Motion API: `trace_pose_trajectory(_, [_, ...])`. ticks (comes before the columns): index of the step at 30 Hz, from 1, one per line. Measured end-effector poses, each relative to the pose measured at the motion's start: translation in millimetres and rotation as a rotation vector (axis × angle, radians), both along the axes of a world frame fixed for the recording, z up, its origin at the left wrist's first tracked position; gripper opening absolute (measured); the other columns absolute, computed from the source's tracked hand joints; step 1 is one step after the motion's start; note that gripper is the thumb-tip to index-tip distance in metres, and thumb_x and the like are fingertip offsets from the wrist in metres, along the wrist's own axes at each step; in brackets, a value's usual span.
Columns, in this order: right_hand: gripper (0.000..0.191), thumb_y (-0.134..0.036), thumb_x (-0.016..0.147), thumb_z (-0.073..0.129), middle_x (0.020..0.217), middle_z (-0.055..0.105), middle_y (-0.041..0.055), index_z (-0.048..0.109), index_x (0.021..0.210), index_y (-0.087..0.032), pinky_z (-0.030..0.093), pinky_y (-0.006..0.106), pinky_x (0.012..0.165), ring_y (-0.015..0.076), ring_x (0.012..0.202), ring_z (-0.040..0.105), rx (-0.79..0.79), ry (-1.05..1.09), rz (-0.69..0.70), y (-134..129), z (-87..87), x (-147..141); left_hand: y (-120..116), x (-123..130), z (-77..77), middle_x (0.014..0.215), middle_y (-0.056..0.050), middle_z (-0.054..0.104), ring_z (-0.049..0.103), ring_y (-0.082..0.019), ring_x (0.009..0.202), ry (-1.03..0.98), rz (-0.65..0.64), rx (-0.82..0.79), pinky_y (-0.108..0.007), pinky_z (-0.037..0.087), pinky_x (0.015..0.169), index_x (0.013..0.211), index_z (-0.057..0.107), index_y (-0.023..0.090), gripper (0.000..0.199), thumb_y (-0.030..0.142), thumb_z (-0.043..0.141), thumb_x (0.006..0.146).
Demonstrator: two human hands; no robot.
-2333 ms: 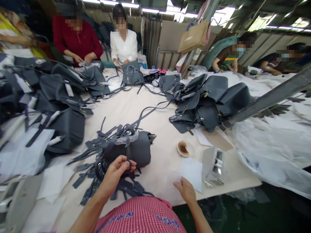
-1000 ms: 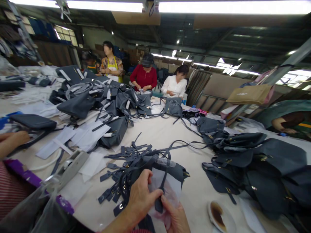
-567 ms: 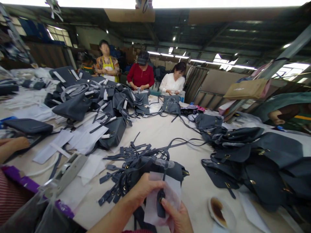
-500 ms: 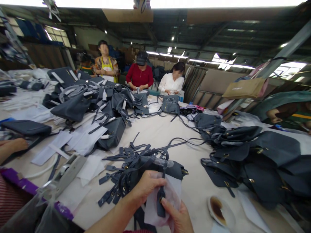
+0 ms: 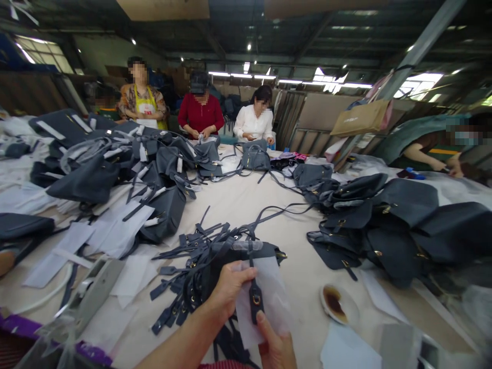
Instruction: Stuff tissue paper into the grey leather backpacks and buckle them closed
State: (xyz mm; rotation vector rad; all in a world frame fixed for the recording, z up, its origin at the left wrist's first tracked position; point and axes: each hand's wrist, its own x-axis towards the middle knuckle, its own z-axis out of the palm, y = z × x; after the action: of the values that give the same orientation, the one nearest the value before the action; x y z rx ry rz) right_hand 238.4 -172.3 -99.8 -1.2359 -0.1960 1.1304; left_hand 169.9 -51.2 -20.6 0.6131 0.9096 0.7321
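My left hand (image 5: pixel 231 288) pinches the white tissue paper (image 5: pixel 274 297) at its upper left, thumb beside the dark strap. The strap's wide end, a dark tab (image 5: pixel 255 302) with a gold ring, lies over the paper. Below it, my right hand (image 5: pixel 274 341) grips the paper's lower edge, its thumb at the tab's tip. Just behind the paper is a dark bag (image 5: pixel 265 251) with a clear wrapped handle. A bundle of dark straps (image 5: pixel 188 287) with gold rings fans out to the left of my left hand.
Dark bags (image 5: pixel 400 225) are heaped at the right, more bags (image 5: pixel 96 174) at the left. A small dish (image 5: pixel 344 302) of brown liquid sits right of my hands. A grey metal device (image 5: pixel 92 292) stands at the lower left. Several people work around the table (image 5: pixel 238 200).
The camera view has turned right and down. The paper lies flatter, and my right thumb has moved from beside the ring to the tab's lower tip. A co-worker's hand at far left has mostly left view.
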Motion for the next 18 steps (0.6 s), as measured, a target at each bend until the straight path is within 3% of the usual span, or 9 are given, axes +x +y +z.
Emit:
trace_pose_trajectory(5, [0.051,-0.047,0.062,0.081,0.102,0.074,0.0064,0.074,0.107,-0.024,0.054,0.029,0.052,0.02,0.064,0.065,0.108,-0.154,0.026,4.5,10.4,3.6,4.9,0.4,-3.5,0.054,0.002,0.058,0.049,-0.011,0.048,0.071,-0.035,0.06,-0.024,0.035,0.052,0.063,0.06,0.013,0.04,0.041,0.085,0.048])
trace_pose_trajectory(9, [0.045,-0.044,0.065,0.077,0.112,0.071,0.0058,0.075,0.106,-0.026,0.055,0.026,0.057,0.0257,0.089,0.066,0.166,-0.359,0.055,1.0,16.7,4.2,3.8,-12.8,0.5,0.062,-0.002,0.06,0.053,-0.015,0.057,0.042,-0.122,0.084,-0.027,0.038,0.057,0.073,0.062,0.013,0.052,0.063,0.069,0.063])
trace_pose_trajectory(11, [0.044,-0.041,0.066,0.076,0.115,0.07,0.0063,0.074,0.107,-0.026,0.056,0.028,0.065,0.0275,0.097,0.065,0.133,-0.412,0.063,0.1,16.4,4.2,-2.1,-21.8,2.5,0.077,-0.003,0.063,0.057,-0.017,0.07,0.038,-0.147,0.19,-0.027,0.042,0.065,0.093,0.062,0.014,0.053,0.055,0.075,0.061])
trace_pose_trajectory(13, [0.042,-0.04,0.067,0.075,0.12,0.069,0.0064,0.074,0.107,-0.026,0.057,0.03,0.071,0.0283,0.099,0.065,0.12,-0.428,0.061,-0.5,14.5,4.8,-9.9,-28.5,3.1,0.085,-0.001,0.063,0.057,-0.018,0.077,0.07,-0.179,0.301,-0.026,0.042,0.069,0.107,0.057,0.018,0.065,0.031,0.085,0.05])
trace_pose_trajectory(15, [0.047,-0.04,0.067,0.075,0.119,0.069,0.0065,0.072,0.112,-0.027,0.057,0.03,0.068,0.0267,0.09,0.069,0.129,-0.388,0.065,-1.2,12.2,6.0,-15.9,-31.0,2.4,0.083,0.0,0.063,0.057,-0.018,0.077,0.038,-0.226,0.265,-0.026,0.042,0.068,0.106,0.055,0.019,0.064,0.018,0.082,0.048])
trace_pose_trajectory(18, [0.066,-0.041,0.062,0.08,0.1,0.075,0.0069,0.063,0.124,-0.027,0.051,0.025,0.044,0.0181,0.054,0.066,0.141,-0.194,0.068,-3.9,9.5,7.8,-15.1,-28.2,-0.3,0.085,-0.006,0.066,0.061,-0.022,0.076,-0.185,-0.221,0.047,-0.031,0.045,0.067,0.1,0.054,0.018,0.043,0.034,0.07,0.063])
